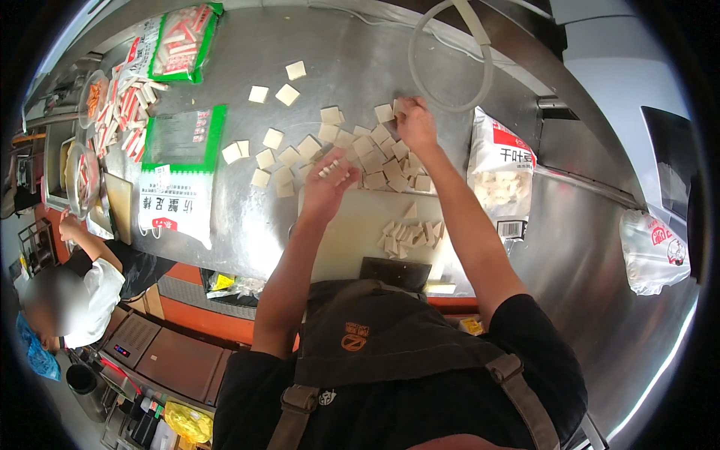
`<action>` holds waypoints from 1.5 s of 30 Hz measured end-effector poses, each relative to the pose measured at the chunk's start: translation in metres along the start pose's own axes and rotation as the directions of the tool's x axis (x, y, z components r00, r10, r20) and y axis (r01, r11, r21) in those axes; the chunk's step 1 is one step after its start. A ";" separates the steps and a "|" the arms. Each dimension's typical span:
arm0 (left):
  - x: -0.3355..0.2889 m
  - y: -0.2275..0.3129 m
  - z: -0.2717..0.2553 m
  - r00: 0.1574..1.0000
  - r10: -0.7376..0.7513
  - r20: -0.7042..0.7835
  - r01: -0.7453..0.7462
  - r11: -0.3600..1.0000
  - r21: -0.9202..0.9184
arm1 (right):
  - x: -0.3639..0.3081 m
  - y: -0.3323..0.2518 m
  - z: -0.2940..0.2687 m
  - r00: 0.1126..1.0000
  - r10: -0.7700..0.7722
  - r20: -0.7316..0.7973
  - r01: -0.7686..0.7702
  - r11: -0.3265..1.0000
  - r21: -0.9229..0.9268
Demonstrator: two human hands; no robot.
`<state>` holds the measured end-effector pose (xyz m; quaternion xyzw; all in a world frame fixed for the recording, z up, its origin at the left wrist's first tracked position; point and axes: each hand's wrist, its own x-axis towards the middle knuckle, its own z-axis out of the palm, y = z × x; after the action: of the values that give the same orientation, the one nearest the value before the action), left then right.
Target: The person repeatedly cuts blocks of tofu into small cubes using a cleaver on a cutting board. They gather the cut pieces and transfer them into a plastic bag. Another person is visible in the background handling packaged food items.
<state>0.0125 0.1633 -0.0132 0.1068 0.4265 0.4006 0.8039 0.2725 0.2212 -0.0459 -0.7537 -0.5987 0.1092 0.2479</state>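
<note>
Pale square tofu pieces [308, 147] lie scattered and overlapping on the steel worktop, most densely around my hands. My left hand [328, 184] is closed around a few of these tofu pieces [334, 169], whose edges show between the fingers. Farther right and farther off, my right hand [416, 122] pinches one tofu square [397, 109] at the far edge of the spread. Nearer my body, a pale cutting board [345, 225] carries a heap of tofu cut into triangles [409, 236]. A knife's broad dark blade [395, 273] rests at the board's near edge.
Right of the tofu stands a bag of round pale pieces [501, 184]; a white plastic bag [654, 251] lies beyond. Crab sticks [127, 112] and green-edged packages [180, 157] sit left. A coiled hose [487, 75] hangs at the back. Another person [97, 285] reaches in left.
</note>
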 end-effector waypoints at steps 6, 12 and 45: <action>-0.012 0.005 0.006 0.997 -0.070 0.038 0.069 0.997 0.026 | 0.014 0.040 0.012 0.980 0.147 0.132 -0.154 0.987 0.047; -0.005 -0.014 0.018 1.000 -0.010 -0.017 0.010 0.999 -0.032 | -0.048 -0.062 -0.027 0.936 0.112 0.333 -0.209 0.939 0.272; -0.095 -0.079 -0.045 0.999 -0.005 -0.051 0.010 0.994 0.108 | -0.198 -0.100 -0.035 0.779 -0.171 0.604 -0.074 0.930 0.359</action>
<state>-0.0085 0.0341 -0.0248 0.1383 0.4681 0.3765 0.7874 0.1528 0.0394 0.0084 -0.5994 -0.6354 0.4551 0.1727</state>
